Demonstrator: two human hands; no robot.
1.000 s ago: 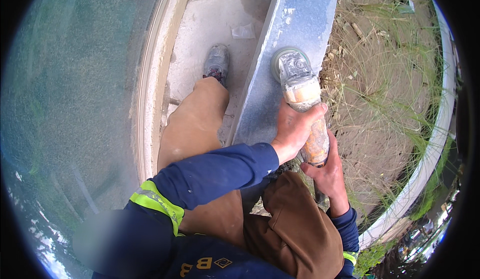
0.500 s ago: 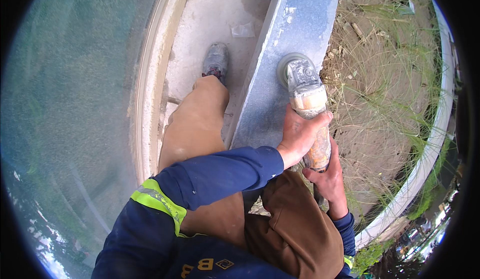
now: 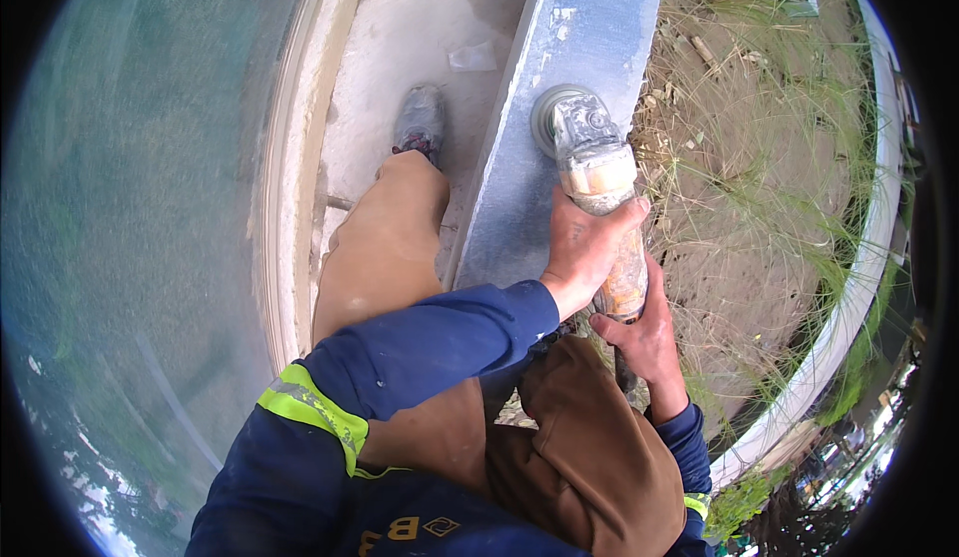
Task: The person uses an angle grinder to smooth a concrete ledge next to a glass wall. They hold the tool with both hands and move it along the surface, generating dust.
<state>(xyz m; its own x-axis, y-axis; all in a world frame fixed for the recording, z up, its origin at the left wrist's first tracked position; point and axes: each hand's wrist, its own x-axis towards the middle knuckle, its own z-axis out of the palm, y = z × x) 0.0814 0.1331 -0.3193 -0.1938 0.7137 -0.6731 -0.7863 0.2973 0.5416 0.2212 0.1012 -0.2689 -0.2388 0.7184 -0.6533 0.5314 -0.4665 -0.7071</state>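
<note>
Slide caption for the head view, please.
Left hand and right hand grip a dusty grinder over a blue-grey slab.

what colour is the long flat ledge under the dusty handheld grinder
The long flat ledge is blue-grey with whitish patches, showing best in the head view.

Head-worn fisheye, left of pair, aimed steeply down, upright, unmirrored, close over left hand (image 3: 585, 245) and right hand (image 3: 651, 339), edges bowed.

left forearm (image 3: 450, 342) aslant to the right, left fingers (image 3: 629, 214) in a closed grip ahead of curled right fingers (image 3: 611, 330)
</note>
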